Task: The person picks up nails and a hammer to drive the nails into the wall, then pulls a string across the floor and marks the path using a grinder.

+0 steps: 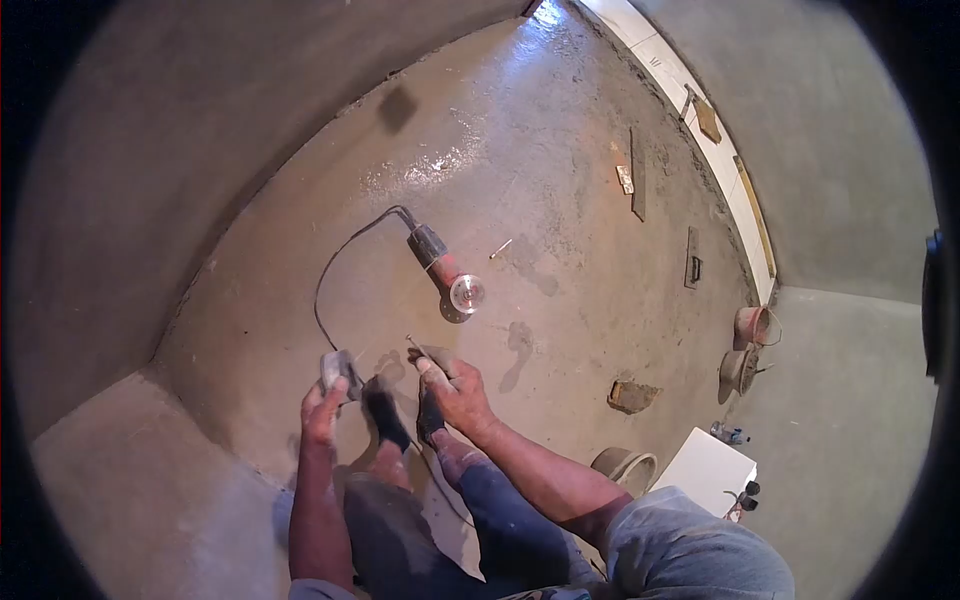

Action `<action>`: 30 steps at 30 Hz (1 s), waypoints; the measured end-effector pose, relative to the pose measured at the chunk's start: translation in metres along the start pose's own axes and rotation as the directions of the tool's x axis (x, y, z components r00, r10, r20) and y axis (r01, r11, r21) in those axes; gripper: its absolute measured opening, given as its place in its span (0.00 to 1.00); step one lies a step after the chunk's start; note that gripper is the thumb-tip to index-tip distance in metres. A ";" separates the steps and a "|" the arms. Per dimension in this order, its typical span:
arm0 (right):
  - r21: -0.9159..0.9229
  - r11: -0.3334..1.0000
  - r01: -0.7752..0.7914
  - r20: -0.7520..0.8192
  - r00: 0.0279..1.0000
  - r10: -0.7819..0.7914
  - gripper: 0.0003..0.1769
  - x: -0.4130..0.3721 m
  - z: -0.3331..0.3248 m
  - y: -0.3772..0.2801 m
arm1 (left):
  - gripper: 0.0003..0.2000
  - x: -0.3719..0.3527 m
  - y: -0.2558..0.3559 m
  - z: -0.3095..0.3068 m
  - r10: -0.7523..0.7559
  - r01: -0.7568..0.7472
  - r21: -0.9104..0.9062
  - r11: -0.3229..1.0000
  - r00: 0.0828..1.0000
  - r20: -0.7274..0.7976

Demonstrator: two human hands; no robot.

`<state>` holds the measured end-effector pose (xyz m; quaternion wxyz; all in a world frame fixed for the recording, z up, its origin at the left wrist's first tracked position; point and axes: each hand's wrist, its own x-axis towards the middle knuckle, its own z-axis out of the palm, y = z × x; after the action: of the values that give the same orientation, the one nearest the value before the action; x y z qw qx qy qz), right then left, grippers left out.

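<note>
A grey block [334, 367] and thin rod [412, 343], both handheld.

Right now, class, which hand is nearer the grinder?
Right. The right hand, gripping a thin tool, is just below the grinder in the picture; the left hand, gripping a grey block, is farther down-left.

The red-and-black corded angle grinder [445, 275] is lying on the grey cement floor [560, 120], just ahead of the right hand [458, 388] and of the small grey block [335, 368] sitting in the left hand [320, 410]. Far right, two rusty round buckets [752, 325] are standing by the wall, beyond the white rectangular box [708, 468].
</note>
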<state>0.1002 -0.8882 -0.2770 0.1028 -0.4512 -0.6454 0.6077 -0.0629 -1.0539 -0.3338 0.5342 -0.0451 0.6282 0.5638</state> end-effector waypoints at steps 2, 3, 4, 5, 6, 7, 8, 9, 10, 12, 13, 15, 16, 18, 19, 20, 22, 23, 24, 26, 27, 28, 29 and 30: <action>-0.100 0.990 -0.101 -0.039 0.994 0.098 0.20 -0.002 0.005 0.020 | 0.20 -0.004 -0.016 -0.038 0.018 -0.007 0.142 0.990 0.997 -0.076; -0.102 0.990 -0.102 -0.040 0.994 0.098 0.20 -0.002 0.010 0.030 | 0.21 -0.007 -0.025 -0.060 0.049 -0.004 0.285 0.958 0.987 -0.151; -0.092 0.983 -0.158 -0.035 0.987 0.155 0.20 -0.002 0.015 0.039 | 0.21 -0.012 -0.032 -0.076 0.049 -0.004 0.284 0.959 0.987 -0.151; -0.082 0.973 -0.215 -0.033 0.976 0.213 0.19 0.000 0.022 0.048 | 0.22 -0.018 -0.038 -0.093 0.122 -0.007 0.466 0.885 0.969 -0.216; -0.083 0.972 -0.221 -0.038 0.975 0.218 0.19 0.002 0.031 0.059 | 0.24 -0.023 -0.045 -0.111 0.202 0.008 0.630 0.776 0.944 -0.260; -0.109 0.971 -0.215 -0.035 0.977 0.212 0.19 0.006 0.042 0.069 | 0.24 -0.026 -0.054 -0.133 0.196 0.007 0.630 0.776 0.947 -0.253; -0.138 0.968 -0.210 -0.032 0.978 0.207 0.19 0.009 0.053 0.077 | 0.26 -0.030 -0.065 -0.158 0.239 -0.025 0.654 0.756 0.940 -0.241; -0.147 0.966 -0.214 -0.036 0.977 0.211 0.19 0.012 0.064 0.079 | 0.27 -0.030 -0.073 -0.174 0.283 -0.056 0.673 0.738 0.931 -0.232; -0.232 0.961 -0.147 -0.062 0.989 0.137 0.18 0.018 0.077 0.078 | 0.27 -0.030 -0.072 -0.180 0.283 -0.060 0.665 0.745 0.930 -0.233; -0.318 0.948 -0.020 -0.035 0.999 0.009 0.16 0.033 0.104 0.085 | 0.28 -0.036 -0.074 -0.201 0.356 0.068 0.825 0.561 0.880 -0.314; -0.328 0.945 -0.008 -0.034 0.999 -0.003 0.16 0.045 0.120 0.088 | 0.28 -0.023 -0.086 -0.225 0.361 0.060 0.819 0.571 0.877 -0.316; -0.357 0.920 0.160 0.018 0.986 -0.164 0.15 0.056 0.155 0.098 | 0.27 -0.005 -0.121 -0.280 0.374 0.030 0.738 0.675 0.848 -0.376; -0.349 0.912 0.217 0.024 0.975 -0.223 0.13 0.064 0.175 0.111 | 0.27 0.000 -0.108 -0.289 0.327 -0.043 0.664 0.747 0.893 -0.310; -0.383 0.846 0.371 0.063 0.924 -0.377 0.13 0.079 0.213 0.130 | 0.27 0.019 -0.125 -0.329 0.417 -0.062 0.782 0.621 0.870 -0.263; -0.402 0.769 0.497 0.092 0.858 -0.505 0.13 0.086 0.229 0.137 | 0.26 0.029 -0.136 -0.348 0.485 -0.062 0.885 0.461 0.853 -0.193; -0.409 0.749 0.522 0.216 0.852 -0.476 0.14 0.094 0.241 0.144 | 0.26 0.038 -0.147 -0.365 0.489 -0.086 0.908 0.411 0.861 -0.140; -0.398 0.677 0.619 0.305 0.786 -0.539 0.16 0.110 0.272 0.169 | 0.27 0.047 -0.126 -0.361 0.365 0.082 0.918 0.389 0.901 -0.235; -0.373 0.617 0.693 0.387 0.721 -0.575 0.18 0.117 0.286 0.180 | 0.29 0.050 -0.119 -0.361 0.220 0.258 0.908 0.330 0.914 -0.340; -0.375 0.601 0.706 0.382 0.708 -0.593 0.18 0.125 0.297 0.188 | 0.29 0.059 -0.122 -0.371 0.243 0.245 0.910 0.335 0.910 -0.335; -0.334 0.406 0.851 0.549 0.526 -0.650 0.18 0.135 0.316 0.203 | 0.35 0.071 -0.137 -0.391 0.291 0.137 0.836 0.531 0.898 -0.332; -0.341 0.391 0.855 0.536 0.519 -0.666 0.18 0.142 0.325 0.213 | 0.35 0.078 -0.144 -0.398 0.314 0.118 0.844 0.524 0.894 -0.320; -0.328 0.346 0.879 0.582 0.477 -0.659 0.18 0.147 0.331 0.222 | 0.37 0.083 -0.151 -0.402 0.308 0.137 0.883 0.448 0.904 -0.297; -0.311 0.303 0.901 0.628 0.434 -0.645 0.18 0.150 0.337 0.228 | 0.39 0.085 -0.156 -0.406 0.298 0.160 0.915 0.371 0.912 -0.281; -0.297 0.288 0.910 0.624 0.413 -0.663 0.18 0.153 0.342 0.234 | 0.43 0.082 -0.147 -0.395 0.271 0.133 0.865 0.483 0.917 -0.293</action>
<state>-0.1129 -1.0507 -0.6280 0.1182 0.0607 -0.9433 0.3041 -0.2458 -1.3615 -0.5717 0.3220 0.1463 0.9204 0.1669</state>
